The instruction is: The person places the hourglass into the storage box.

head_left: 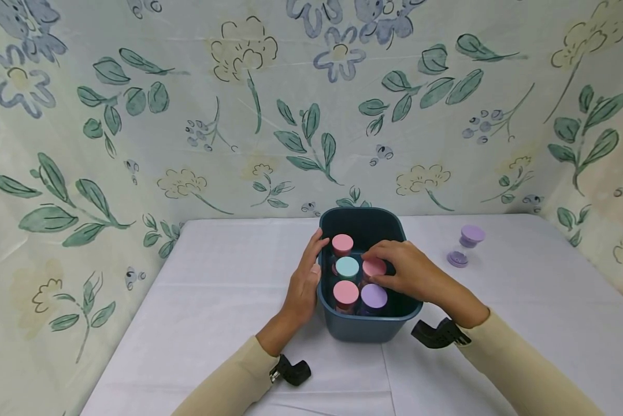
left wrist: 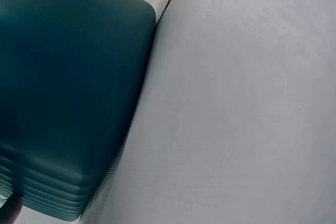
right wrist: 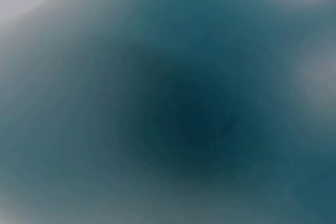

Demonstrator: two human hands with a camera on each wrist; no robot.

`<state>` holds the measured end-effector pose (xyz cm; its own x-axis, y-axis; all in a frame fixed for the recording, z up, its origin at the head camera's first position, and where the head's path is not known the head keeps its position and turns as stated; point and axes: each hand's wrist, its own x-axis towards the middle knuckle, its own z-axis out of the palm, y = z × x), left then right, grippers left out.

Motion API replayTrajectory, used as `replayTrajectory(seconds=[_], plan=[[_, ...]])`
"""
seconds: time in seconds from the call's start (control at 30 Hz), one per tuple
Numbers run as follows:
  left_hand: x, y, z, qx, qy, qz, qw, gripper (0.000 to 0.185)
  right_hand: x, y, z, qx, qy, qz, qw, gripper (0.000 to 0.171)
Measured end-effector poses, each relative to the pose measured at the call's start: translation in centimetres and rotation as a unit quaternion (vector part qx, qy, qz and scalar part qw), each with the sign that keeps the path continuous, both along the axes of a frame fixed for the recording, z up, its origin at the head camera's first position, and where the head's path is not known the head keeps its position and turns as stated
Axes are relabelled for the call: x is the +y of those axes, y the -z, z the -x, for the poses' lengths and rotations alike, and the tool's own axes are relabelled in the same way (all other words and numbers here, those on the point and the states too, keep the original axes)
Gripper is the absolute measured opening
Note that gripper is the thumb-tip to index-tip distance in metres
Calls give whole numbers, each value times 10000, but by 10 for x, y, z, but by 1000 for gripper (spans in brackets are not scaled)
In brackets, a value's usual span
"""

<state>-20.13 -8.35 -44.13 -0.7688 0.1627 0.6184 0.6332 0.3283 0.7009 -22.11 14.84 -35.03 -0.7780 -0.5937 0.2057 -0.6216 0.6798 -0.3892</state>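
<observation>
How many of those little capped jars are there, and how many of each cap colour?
Pink caps: 3, all in the dark bin; the right hand rests on one.
Teal cap: 1, in the bin.
Purple caps: 2, one in the bin, one lying on the table.
Total: 6 jars.

Teal bin [head_left: 362,323], pink, mint, purple lids [head_left: 346,292]

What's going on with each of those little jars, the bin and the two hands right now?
Bin: upright, open-topped, holding five jars.
Far pink jar: upright, capped.
Teal jar: upright, capped.
Near pink jar: upright, capped.
Purple jar: upright, capped.
Right pink jar: fingers on its cap.
Left hand: against bin's side.
Right hand: touching right pink jar.
Purple hourglass: tilted on table.
</observation>
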Motion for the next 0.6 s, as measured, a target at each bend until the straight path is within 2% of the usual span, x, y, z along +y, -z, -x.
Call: replayTrajectory(seconds=[0.6], plan=[[0, -1, -1, -15, -21, 23, 10000, 53, 0, -1, 1, -65, -31, -288, 9996, 38]])
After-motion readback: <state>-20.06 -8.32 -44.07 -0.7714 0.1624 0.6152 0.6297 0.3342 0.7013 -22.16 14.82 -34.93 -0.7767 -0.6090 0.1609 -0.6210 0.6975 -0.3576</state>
